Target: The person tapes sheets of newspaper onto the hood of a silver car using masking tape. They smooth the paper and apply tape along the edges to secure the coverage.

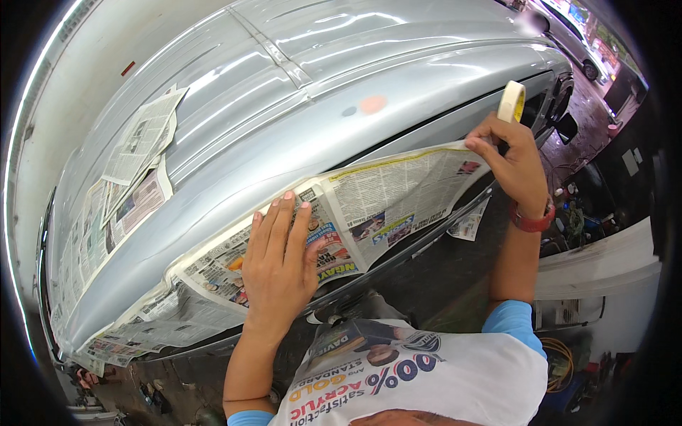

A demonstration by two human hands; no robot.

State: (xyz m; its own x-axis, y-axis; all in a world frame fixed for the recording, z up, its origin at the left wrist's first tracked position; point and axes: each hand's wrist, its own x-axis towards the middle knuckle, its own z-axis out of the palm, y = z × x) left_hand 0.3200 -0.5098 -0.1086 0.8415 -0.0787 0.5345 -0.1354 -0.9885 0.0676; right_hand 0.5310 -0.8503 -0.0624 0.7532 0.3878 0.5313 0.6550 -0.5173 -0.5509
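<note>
At 6 o'clock, nearest the camera, is the person's white-and-blue shirt (426,369). Just left of centre, toward 8, the left hand (277,255) lies flat, grasping nothing, its fingertips on the upper edge of the newspaper (398,188). Toward 2, the right hand (513,160), a red band (536,216) at its wrist, grasps a cream roll of tape (510,103), thumb and forefinger at the sheet's far corner; how the other fingers hold the roll is hidden. The newspaper runs from 8 to 2 along the car's side, over part of a dark window (426,131). To fix that edge well, I would keep the sheet taut between the hands, hold the tape in line with the body edge, and smooth it from the left hand outward so no wrinkle or gap is left. Beyond, the silver roof (440,71) curves glossily, mirroring strip lights; toward 12 it shows a reddish patch (373,105), paint or reflection I cannot tell. Loose newspapers (145,131) lie on the bodywork between 9 and 10. Around it are brownish floor (188,376) at 7, a coiled hose (561,366) at 4, a pale wall (99,64) toward 10, and, farthest, another car (579,46) toward 2.
</note>
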